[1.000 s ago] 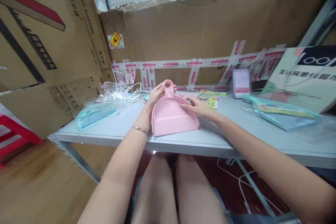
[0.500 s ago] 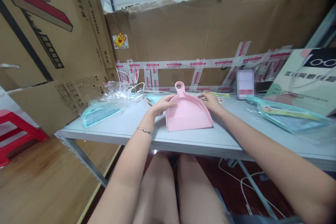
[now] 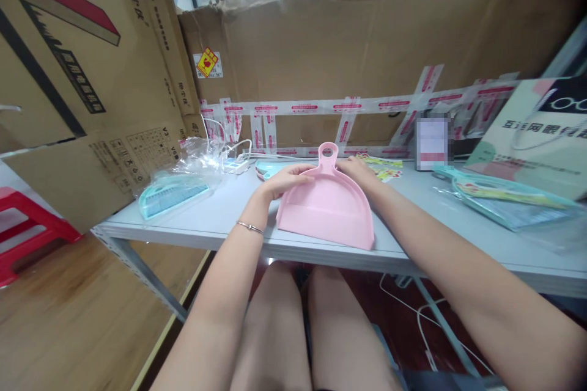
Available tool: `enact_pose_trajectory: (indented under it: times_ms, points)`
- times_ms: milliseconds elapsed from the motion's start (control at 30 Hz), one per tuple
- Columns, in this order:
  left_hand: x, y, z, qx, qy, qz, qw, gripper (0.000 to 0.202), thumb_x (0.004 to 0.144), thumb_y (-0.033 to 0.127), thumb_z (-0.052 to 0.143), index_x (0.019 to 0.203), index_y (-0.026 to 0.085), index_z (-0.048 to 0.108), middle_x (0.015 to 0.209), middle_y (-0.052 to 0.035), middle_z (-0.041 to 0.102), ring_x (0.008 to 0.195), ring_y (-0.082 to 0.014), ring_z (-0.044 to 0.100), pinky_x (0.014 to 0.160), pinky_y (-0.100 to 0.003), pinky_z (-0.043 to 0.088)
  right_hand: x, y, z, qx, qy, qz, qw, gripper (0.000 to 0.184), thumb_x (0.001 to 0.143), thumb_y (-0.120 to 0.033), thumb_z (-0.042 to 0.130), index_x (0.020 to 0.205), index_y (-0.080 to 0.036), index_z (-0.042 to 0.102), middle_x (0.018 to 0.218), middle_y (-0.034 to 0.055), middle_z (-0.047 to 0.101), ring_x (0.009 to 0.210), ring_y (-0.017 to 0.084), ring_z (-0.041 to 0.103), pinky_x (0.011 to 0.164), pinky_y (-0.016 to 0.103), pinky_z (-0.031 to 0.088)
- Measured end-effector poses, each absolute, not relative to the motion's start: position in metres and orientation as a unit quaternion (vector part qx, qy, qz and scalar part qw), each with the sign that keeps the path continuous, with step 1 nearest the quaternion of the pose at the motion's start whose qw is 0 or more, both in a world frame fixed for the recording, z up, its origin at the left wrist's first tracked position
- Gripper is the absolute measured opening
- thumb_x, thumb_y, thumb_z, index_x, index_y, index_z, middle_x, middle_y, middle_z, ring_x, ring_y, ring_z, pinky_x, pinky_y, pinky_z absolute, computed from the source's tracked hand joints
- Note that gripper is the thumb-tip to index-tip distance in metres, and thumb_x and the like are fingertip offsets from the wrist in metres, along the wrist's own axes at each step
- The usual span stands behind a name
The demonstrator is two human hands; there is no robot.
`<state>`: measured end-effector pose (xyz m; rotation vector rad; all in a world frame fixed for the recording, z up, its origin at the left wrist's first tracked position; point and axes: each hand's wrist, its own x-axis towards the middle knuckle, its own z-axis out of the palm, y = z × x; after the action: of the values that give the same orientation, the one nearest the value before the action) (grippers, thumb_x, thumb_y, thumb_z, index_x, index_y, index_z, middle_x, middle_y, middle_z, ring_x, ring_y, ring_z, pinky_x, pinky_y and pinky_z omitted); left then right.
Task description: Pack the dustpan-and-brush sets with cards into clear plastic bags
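A pink plastic dustpan [image 3: 328, 208] lies on the grey table [image 3: 220, 220] in front of me, its round-holed handle pointing away and its wide lip at the table's front edge. My left hand [image 3: 287, 177] rests on the pan's left shoulder beside the handle, fingers curled over the rim. On the right shoulder, my right hand [image 3: 360, 172] grips the rim. A thin bracelet [image 3: 250, 227] circles my left wrist.
A teal brush in a clear bag [image 3: 172, 192] lies at the left. A teal dustpan set in plastic [image 3: 504, 201] lies at the right, below a paper bag [image 3: 536, 128]. Leaflets [image 3: 383, 166] and a power strip [image 3: 236, 165] sit behind. Taped cardboard [image 3: 367, 61] walls the table.
The dustpan has slid toward me, and its lip now reaches the table's front edge. Both hands came back with it, staying on its shoulders near the handle.
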<state>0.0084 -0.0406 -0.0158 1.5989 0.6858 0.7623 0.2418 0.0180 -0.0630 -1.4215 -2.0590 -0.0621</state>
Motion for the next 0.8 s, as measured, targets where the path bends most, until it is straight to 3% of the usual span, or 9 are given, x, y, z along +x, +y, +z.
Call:
enact_pose_trajectory:
  times_ms: [133, 267, 333, 400, 500, 567, 700, 800]
  points:
    - [0.007, -0.04, -0.015, 0.669, 0.305, 0.36, 0.574, 0.033, 0.069, 0.019, 0.065, 0.102, 0.021, 0.068, 0.099, -0.0044, 0.069, 0.082, -0.0156, 0.062, 0.077, -0.03, 0.046, 0.244, 0.013, -0.05, -0.561, -0.729, -0.092, 0.381, 0.026, 0.082, -0.022, 0.042, 0.098, -0.016, 0.062, 0.099, 0.0154, 0.062, 0.097, 0.029, 0.047, 0.088, 0.045, 0.034]
    - [0.006, -0.037, -0.016, 0.681, 0.323, 0.368, 0.545, 0.03, 0.072, 0.024, 0.063, 0.102, 0.02, 0.067, 0.095, -0.0053, 0.068, 0.077, -0.0154, 0.06, 0.072, -0.028, 0.046, 0.261, 0.004, -0.026, -0.55, -0.595, -0.149, 0.567, 0.033, 0.088, -0.025, 0.029, 0.111, -0.013, 0.049, 0.109, 0.018, 0.053, 0.103, 0.029, 0.047, 0.089, 0.045, 0.036]
    - [0.007, -0.037, -0.017, 0.683, 0.342, 0.366, 0.531, 0.027, 0.076, 0.032, 0.062, 0.099, 0.02, 0.068, 0.09, -0.0052, 0.068, 0.073, -0.015, 0.059, 0.067, -0.027, 0.045, 0.271, -0.002, -0.014, -0.518, -0.516, -0.141, 0.667, 0.033, 0.091, -0.032, 0.026, 0.113, -0.016, 0.044, 0.104, 0.0159, 0.053, 0.094, 0.026, 0.052, 0.083, 0.043, 0.041]
    - [0.008, -0.036, -0.018, 0.676, 0.375, 0.377, 0.509, 0.028, 0.077, 0.039, 0.061, 0.095, 0.019, 0.068, 0.085, -0.0046, 0.068, 0.07, -0.0151, 0.058, 0.064, -0.026, 0.044, 0.274, -0.01, -0.005, -0.492, -0.499, -0.089, 0.708, 0.036, 0.092, -0.04, 0.022, 0.113, -0.018, 0.042, 0.094, 0.0128, 0.054, 0.079, 0.023, 0.054, 0.072, 0.04, 0.044]
    - [0.008, -0.034, -0.019, 0.661, 0.414, 0.406, 0.476, 0.027, 0.076, 0.039, 0.062, 0.092, 0.019, 0.068, 0.084, -0.0037, 0.068, 0.072, -0.0162, 0.058, 0.063, -0.025, 0.044, 0.259, -0.023, -0.002, -0.442, -0.591, 0.026, 0.675, 0.035, 0.09, -0.046, 0.027, 0.1, -0.021, 0.049, 0.083, 0.0077, 0.056, 0.07, 0.02, 0.053, 0.062, 0.034, 0.044]
    - [0.008, -0.032, -0.019, 0.659, 0.416, 0.42, 0.465, 0.022, 0.076, 0.035, 0.061, 0.09, 0.019, 0.069, 0.088, -0.0036, 0.069, 0.078, -0.0171, 0.058, 0.065, -0.025, 0.044, 0.238, -0.033, -0.006, -0.42, -0.663, 0.066, 0.616, 0.029, 0.087, -0.046, 0.038, 0.09, -0.021, 0.054, 0.081, 0.0059, 0.058, 0.072, 0.019, 0.055, 0.064, 0.033, 0.044]
    - [0.009, -0.029, -0.019, 0.665, 0.405, 0.44, 0.446, 0.02, 0.079, 0.033, 0.055, 0.084, 0.018, 0.068, 0.094, -0.0039, 0.068, 0.086, -0.0186, 0.058, 0.074, -0.027, 0.044, 0.195, -0.047, -0.021, -0.453, -0.746, 0.027, 0.487, 0.02, 0.087, -0.034, 0.041, 0.088, -0.021, 0.056, 0.088, 0.0064, 0.063, 0.08, 0.021, 0.057, 0.073, 0.034, 0.043]
    - [0.011, -0.028, -0.021, 0.676, 0.393, 0.446, 0.435, 0.026, 0.08, 0.038, 0.054, 0.086, 0.016, 0.067, 0.095, -0.0043, 0.067, 0.089, -0.0189, 0.057, 0.08, -0.029, 0.043, 0.177, -0.05, -0.031, -0.477, -0.74, 0.004, 0.474, 0.021, 0.088, -0.031, 0.037, 0.087, -0.02, 0.055, 0.09, 0.0096, 0.062, 0.083, 0.024, 0.056, 0.076, 0.038, 0.042]
